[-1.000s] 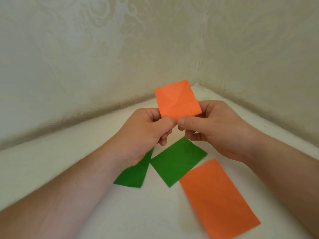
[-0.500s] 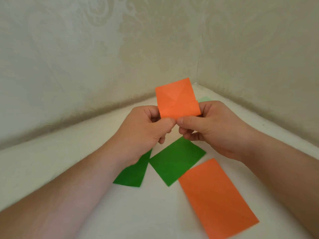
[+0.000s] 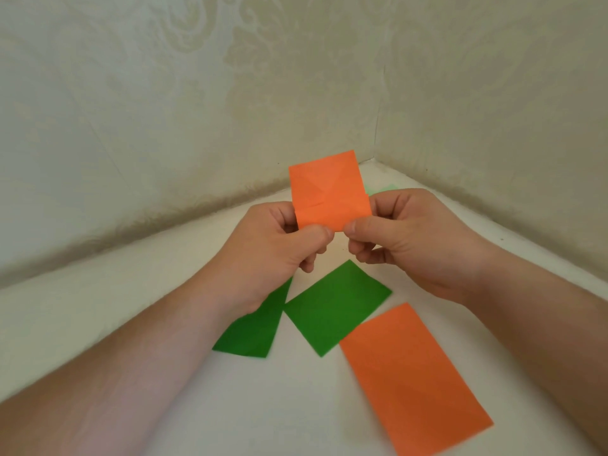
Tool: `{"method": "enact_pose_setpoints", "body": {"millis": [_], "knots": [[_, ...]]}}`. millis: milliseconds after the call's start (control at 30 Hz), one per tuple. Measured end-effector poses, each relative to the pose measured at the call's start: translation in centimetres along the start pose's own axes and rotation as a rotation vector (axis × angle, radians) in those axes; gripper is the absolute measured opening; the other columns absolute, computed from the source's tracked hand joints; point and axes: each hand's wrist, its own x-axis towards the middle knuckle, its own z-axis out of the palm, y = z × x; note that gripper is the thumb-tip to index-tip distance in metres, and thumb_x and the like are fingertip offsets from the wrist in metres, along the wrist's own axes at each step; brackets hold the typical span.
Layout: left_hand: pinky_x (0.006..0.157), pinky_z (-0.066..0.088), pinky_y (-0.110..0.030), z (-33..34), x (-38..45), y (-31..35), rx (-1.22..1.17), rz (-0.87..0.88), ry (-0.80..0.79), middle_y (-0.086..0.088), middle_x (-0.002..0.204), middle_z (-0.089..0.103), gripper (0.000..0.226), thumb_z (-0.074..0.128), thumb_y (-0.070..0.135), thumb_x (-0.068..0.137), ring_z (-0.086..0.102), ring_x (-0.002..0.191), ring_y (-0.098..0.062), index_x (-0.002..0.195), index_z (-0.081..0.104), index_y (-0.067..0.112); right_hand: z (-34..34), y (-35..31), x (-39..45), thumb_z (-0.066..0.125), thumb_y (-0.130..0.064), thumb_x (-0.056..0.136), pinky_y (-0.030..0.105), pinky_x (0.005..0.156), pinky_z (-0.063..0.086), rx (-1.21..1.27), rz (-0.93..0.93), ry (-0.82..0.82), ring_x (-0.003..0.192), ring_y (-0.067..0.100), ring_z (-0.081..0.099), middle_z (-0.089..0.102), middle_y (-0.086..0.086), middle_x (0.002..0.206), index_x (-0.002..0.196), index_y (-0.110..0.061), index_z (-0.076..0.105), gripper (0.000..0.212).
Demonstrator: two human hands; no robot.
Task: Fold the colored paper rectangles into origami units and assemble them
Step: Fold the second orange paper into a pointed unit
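You hold one folded orange paper (image 3: 329, 195) up in the air between your two hands, above the white surface (image 3: 131, 311) and in front of the corner where two pale patterned walls (image 3: 197, 110) meet. Your left hand (image 3: 273, 255) pinches its lower left edge, thumb on the near face and fingers curled behind. Your right hand (image 3: 418, 241) pinches the lower right edge in the same way, thumb in front, the other fingers curled under and behind. The two thumb tips sit very close to each other at the bottom edge. The paper stands roughly upright, with diagonal creases crossing its upper part and a folded flap along the bottom.

Count the orange pieces: two. The second is a flat orange rectangle (image 3: 414, 380) lying on the surface near your right forearm.

Count the dark green pieces: two. One green rectangle (image 3: 335, 307) lies flat just below your hands, its lower edge right beside the flat orange rectangle. The other green rectangle (image 3: 253, 330) lies to its left, partly hidden under your left wrist; the two nearly touch at a corner.

One pale green scrap (image 3: 383, 189) peeks out behind the held paper, above your right hand; you cannot tell its shape.
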Motion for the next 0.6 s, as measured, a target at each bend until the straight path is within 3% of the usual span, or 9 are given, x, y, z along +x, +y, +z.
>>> {"method": "enact_pose_setpoints", "body": {"millis": [167, 333, 467, 600], "knots": [[0.062, 0.046, -0.036, -0.3, 0.0, -0.1, -0.013, -0.031, -0.006, -0.009, 0.062, 0.059, 0.014, 0.070, 0.021, 0.076, 0.052, 0.056, -0.018, 0.063, 0.067, 0.018, -0.2, -0.1, 0.0, 0.074, -0.012, 0.090, 0.036, 0.076, 0.055, 0.007, -0.001, -0.025, 0.066, 0.017, 0.062, 0.069, 0.009, 0.071, 0.087, 0.010, 0.064, 0.025], [0.056, 0.048, -0.027, -0.6, 0.0, 0.0, -0.028, -0.043, 0.002, -0.003, 0.061, 0.061, 0.020, 0.073, 0.007, 0.089, 0.052, 0.055, -0.015, 0.070, 0.068, 0.011, -0.4, -0.4, -0.3, 0.076, -0.017, 0.089, 0.040, 0.078, 0.053, -0.008, 0.028, -0.042, 0.066, 0.017, 0.064, 0.074, 0.008, 0.074, 0.076, -0.004, 0.065, 0.022], [0.056, 0.051, -0.022, -1.3, 0.1, 0.3, -0.047, -0.059, 0.018, -0.003, 0.063, 0.065, 0.025, 0.076, 0.014, 0.089, 0.056, 0.055, -0.012, 0.065, 0.069, 0.014, -0.8, -0.7, -0.3, 0.078, -0.022, 0.078, 0.038, 0.076, 0.052, 0.033, 0.019, -0.026, 0.063, 0.017, 0.065, 0.073, 0.009, 0.072, 0.072, -0.007, 0.061, 0.023], [0.054, 0.051, -0.022, -1.5, 0.1, 0.3, -0.036, -0.086, -0.017, -0.006, 0.065, 0.068, 0.029, 0.075, 0.012, 0.089, 0.058, 0.054, -0.013, 0.062, 0.066, 0.014, -1.1, -0.7, -0.3, 0.078, -0.016, 0.086, 0.039, 0.076, 0.051, 0.004, 0.066, -0.051, 0.064, 0.018, 0.064, 0.073, 0.008, 0.073, 0.060, -0.019, 0.066, 0.029]]}}
